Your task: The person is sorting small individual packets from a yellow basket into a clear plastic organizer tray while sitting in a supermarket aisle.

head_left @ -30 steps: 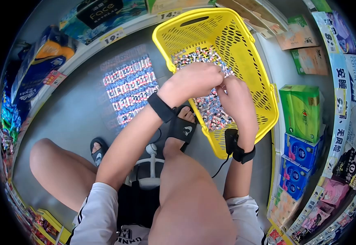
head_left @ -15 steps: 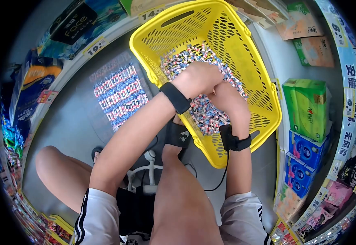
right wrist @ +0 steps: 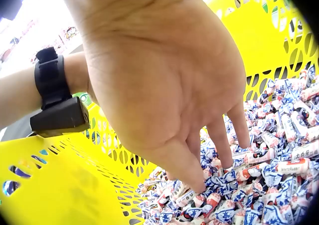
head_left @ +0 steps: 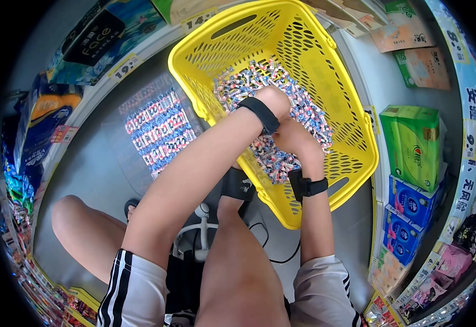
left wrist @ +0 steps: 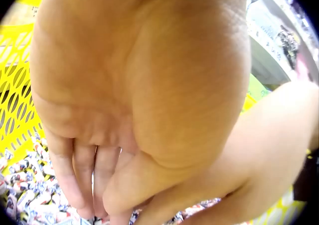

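Picking looked underway: right hand point(right wrist: 167, 80), fingers apart, touched blue-white wrapped candies point(right wrist: 294, 167) in yellow perforated plastic basket point(right wrist: 55, 185); left hand's point(left wrist: 134, 75) fingers together, hold unclear. Next likely needed pinching.

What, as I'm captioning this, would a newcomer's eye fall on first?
Probably the big yellow basket near the middle of the head view, with wrapped candies strewn inside. The left hand and right hand are close together over them; neat candy rows lie left of the basket.
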`<state>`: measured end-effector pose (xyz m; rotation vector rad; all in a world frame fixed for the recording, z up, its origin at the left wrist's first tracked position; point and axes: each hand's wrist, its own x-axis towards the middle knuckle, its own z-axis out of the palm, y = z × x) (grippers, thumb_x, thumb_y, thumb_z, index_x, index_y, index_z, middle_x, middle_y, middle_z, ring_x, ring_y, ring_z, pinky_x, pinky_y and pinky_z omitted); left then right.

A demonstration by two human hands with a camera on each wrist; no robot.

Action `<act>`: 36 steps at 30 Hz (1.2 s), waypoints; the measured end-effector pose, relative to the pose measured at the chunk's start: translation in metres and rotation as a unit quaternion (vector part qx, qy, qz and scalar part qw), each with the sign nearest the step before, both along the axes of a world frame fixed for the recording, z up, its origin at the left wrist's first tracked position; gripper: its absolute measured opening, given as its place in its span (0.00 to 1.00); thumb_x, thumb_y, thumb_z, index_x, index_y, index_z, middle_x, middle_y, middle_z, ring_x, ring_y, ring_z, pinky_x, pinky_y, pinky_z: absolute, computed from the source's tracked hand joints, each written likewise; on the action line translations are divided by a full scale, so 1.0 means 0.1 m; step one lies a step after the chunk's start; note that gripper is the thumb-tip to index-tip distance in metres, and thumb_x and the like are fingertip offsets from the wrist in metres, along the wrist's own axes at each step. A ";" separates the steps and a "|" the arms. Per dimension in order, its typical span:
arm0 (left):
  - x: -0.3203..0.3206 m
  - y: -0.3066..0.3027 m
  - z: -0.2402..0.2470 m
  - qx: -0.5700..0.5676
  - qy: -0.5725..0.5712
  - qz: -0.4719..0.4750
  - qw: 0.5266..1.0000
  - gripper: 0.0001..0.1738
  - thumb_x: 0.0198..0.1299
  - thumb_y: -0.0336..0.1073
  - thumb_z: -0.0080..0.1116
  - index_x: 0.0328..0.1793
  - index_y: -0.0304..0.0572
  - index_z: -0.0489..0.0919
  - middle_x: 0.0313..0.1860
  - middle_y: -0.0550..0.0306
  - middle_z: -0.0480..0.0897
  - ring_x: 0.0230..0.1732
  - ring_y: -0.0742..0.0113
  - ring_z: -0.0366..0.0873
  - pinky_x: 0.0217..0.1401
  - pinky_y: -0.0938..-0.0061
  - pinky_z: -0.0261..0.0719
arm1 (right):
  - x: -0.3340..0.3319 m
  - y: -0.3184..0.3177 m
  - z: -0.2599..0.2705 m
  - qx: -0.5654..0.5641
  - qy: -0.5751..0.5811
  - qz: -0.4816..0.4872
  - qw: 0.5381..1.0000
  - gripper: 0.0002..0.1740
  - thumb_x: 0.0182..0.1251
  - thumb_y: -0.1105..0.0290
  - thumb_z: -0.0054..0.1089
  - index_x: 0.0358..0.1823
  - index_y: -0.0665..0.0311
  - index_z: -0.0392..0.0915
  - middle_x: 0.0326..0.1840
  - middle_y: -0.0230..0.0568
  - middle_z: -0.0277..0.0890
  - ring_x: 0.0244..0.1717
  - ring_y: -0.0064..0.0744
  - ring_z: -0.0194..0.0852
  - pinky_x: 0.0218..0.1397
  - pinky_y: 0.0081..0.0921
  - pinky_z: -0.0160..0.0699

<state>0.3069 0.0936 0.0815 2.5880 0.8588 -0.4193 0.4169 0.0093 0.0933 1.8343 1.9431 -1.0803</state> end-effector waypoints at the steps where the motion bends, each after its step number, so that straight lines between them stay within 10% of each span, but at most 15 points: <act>1: -0.02 0.02 -0.01 -0.004 0.012 -0.006 1.000 0.09 0.52 0.37 0.73 0.37 0.41 0.93 0.37 0.44 0.91 0.40 0.47 0.93 0.43 0.55 0.91 | 0.00 0.01 0.08 -0.004 0.011 0.005 1.000 0.19 0.66 0.75 0.59 0.57 0.63 0.86 0.59 0.57 0.86 0.61 0.59 0.84 0.66 0.47 0.84; 18: 0.00 0.16 0.14 -0.088 0.119 -0.026 0.989 0.19 0.52 0.40 0.76 0.51 0.47 0.93 0.44 0.45 0.93 0.47 0.46 0.92 0.50 0.54 0.91 | 0.43 -0.12 -0.18 -0.033 0.204 -0.088 0.974 0.32 0.70 0.79 0.57 0.77 0.63 0.74 0.70 0.50 0.82 0.68 0.47 0.82 0.73 0.37 0.80; 36: 0.09 0.30 0.12 -0.268 0.096 -0.045 0.958 0.23 0.48 0.28 0.67 0.51 0.61 0.96 0.50 0.59 0.93 0.49 0.59 0.89 0.52 0.60 0.87 | 0.53 -0.05 -0.35 -0.034 0.229 -0.220 0.948 0.18 0.68 0.88 0.49 0.56 0.76 0.82 0.43 0.44 0.91 0.42 0.34 0.90 0.51 0.30 0.89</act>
